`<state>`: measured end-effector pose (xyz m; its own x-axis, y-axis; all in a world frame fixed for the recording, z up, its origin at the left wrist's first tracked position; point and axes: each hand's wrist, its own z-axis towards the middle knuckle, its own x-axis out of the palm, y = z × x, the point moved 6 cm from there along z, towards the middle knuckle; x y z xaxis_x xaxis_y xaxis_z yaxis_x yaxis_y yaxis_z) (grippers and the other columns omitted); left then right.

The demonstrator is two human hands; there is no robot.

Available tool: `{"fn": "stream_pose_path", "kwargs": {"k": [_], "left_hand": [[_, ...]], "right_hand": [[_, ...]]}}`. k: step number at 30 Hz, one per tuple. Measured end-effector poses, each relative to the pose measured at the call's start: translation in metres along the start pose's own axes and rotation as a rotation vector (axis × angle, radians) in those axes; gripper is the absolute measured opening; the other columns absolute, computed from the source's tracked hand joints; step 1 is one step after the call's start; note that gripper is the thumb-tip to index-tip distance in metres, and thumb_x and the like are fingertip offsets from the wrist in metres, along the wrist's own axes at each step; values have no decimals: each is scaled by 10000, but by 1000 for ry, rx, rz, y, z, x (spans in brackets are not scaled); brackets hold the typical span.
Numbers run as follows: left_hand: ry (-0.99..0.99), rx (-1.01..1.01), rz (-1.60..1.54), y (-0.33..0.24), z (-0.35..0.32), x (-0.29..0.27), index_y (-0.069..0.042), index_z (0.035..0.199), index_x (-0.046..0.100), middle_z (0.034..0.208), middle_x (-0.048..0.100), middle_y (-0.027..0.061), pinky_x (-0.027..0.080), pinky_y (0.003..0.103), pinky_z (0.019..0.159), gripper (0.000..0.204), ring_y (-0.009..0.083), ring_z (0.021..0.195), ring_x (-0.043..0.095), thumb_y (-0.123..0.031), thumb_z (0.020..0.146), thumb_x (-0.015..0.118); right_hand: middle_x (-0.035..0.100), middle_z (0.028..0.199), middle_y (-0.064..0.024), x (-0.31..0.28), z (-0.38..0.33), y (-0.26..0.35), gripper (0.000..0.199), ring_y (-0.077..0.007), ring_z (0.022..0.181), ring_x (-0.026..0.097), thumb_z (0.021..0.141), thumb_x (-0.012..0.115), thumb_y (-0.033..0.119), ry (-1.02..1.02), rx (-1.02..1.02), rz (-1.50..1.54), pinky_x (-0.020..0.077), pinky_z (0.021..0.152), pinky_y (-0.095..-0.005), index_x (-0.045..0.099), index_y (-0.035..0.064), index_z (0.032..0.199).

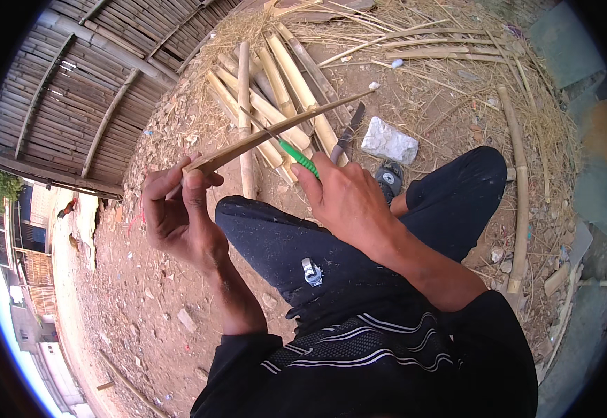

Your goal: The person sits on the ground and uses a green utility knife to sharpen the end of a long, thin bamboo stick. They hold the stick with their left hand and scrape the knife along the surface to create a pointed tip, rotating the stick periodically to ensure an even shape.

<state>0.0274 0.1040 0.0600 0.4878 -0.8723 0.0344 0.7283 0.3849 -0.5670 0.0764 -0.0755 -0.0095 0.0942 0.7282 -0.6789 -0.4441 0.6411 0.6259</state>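
Note:
My left hand (181, 202) pinches the near end of a long split bamboo strip (275, 132) between thumb and fingers. The strip slants up to the right, tapering toward its far end. In my right hand (349, 198) is a green-handled knife (298, 159), my fingers wrapped around its ribbed grip. Its narrow dark blade crosses the strip near the middle; whether it cuts into the bamboo I cannot tell. Beyond my right hand, a second knife (351, 129) with a broad dark blade lies beside a white stone (389, 141).
Split bamboo pieces (286, 66) lie piled ahead of me. A bamboo pole (517, 188) rests on the ground to the right, near thin bamboo strips (450, 52) and straw. My bent knees (457, 188) are close below my hands. A bamboo wall (73, 90) stands far left.

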Motion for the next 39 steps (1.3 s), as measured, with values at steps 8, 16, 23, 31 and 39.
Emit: {"fn": "stream_pose_path", "kwargs": {"k": [8, 16, 23, 31, 39], "left_hand": [[23, -47, -29, 1, 0, 2, 45, 965, 588, 893, 599, 169, 544, 285, 624, 121, 196, 701, 639, 24, 852, 626], [8, -40, -53, 2, 7, 5, 54, 958, 588, 887, 594, 157, 546, 280, 612, 119, 192, 693, 633, 19, 852, 629], [-32, 2, 6, -9, 6, 21, 25, 925, 584, 804, 609, 126, 475, 274, 579, 107, 162, 617, 586, -63, 882, 626], [-91, -9, -7, -3, -1, 21, 43, 953, 556, 817, 562, 128, 487, 253, 544, 122, 179, 606, 592, 5, 858, 622], [23, 48, -6, -21, -7, 38, 52, 926, 547, 787, 545, 137, 491, 256, 539, 146, 165, 580, 568, -49, 862, 630]], "right_hand": [[512, 489, -245, 11, -8, -19, 288, -453, 513, 573, 941, 519, 233, 6, 103, 45, 461, 462, -494, 543, -37, 845], [575, 537, -209, 21, 0, -86, 375, -373, 524, 625, 974, 440, 301, 185, 319, 13, 518, 617, -509, 596, -31, 900], [584, 622, -281, -4, -22, -31, 427, -462, 632, 602, 968, 431, 335, 211, 250, 42, 481, 594, -526, 601, -54, 925], [546, 542, -225, -35, -22, -32, 390, -430, 572, 583, 974, 452, 322, 44, 231, 283, 440, 547, -504, 541, -27, 825], [577, 577, -238, 25, -22, -90, 392, -424, 543, 601, 972, 440, 309, 144, 337, 103, 488, 521, -494, 569, -55, 903]]}}
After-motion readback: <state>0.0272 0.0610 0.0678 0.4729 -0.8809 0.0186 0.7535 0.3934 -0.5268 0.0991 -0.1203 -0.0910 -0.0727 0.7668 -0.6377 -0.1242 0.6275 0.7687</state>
